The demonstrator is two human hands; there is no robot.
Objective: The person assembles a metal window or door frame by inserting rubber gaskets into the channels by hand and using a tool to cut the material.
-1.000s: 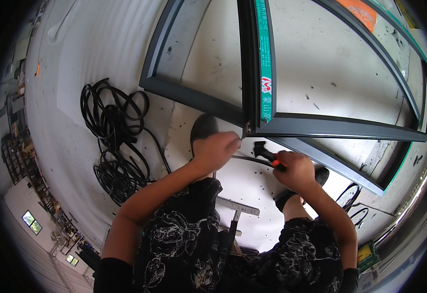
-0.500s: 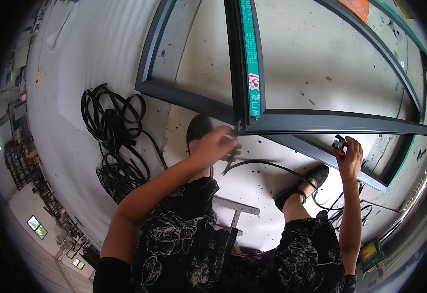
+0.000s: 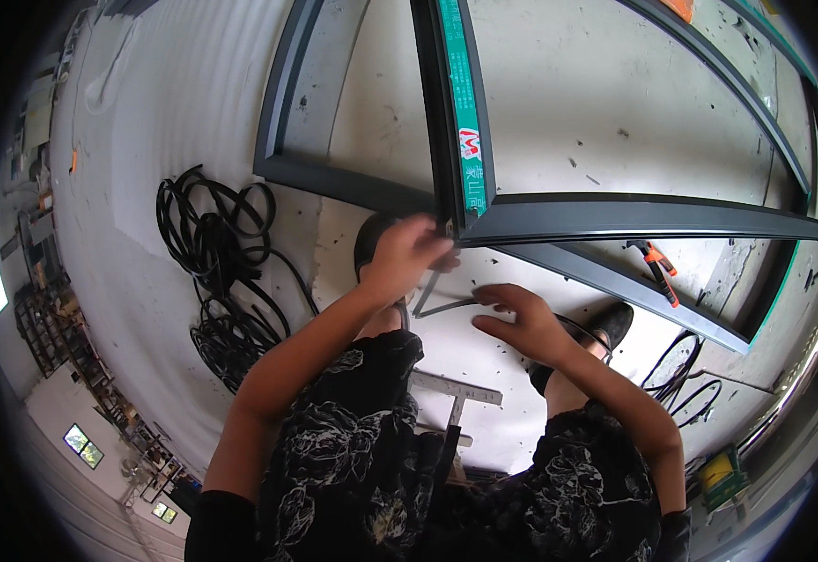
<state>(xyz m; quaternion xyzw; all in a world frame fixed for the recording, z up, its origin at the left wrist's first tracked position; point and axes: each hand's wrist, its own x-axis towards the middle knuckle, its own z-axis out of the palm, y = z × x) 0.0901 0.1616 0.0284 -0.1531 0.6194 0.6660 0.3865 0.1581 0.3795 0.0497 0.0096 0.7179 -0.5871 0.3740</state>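
My left hand (image 3: 411, 253) is at the near corner of a raised dark grey metal frame (image 3: 633, 221), its fingers curled and slightly blurred around a thin black rubber strip (image 3: 446, 306). From there the strip drops, bends sharply and runs right, passing at the fingertips of my right hand (image 3: 526, 323). That hand has thumb and fingers apart, over the floor between my shoes. Orange-handled pliers (image 3: 662, 272) lie by the lower frame (image 3: 615, 288), beneath the raised one. A green printed label strip (image 3: 465, 103) runs along one upright bar.
Coiled black strip (image 3: 212, 244) lies in a tangled heap on the white floor sheet to my left. More loose loops (image 3: 685, 375) are at the right. A metal T-shaped bar (image 3: 460, 389) lies between my legs. My black shoes (image 3: 612, 325) stand close to the frames.
My right hand has let go of the orange-handled pliers, which now lie by the lower frame, and has moved left to the strip. My left hand stays at the frame corner.
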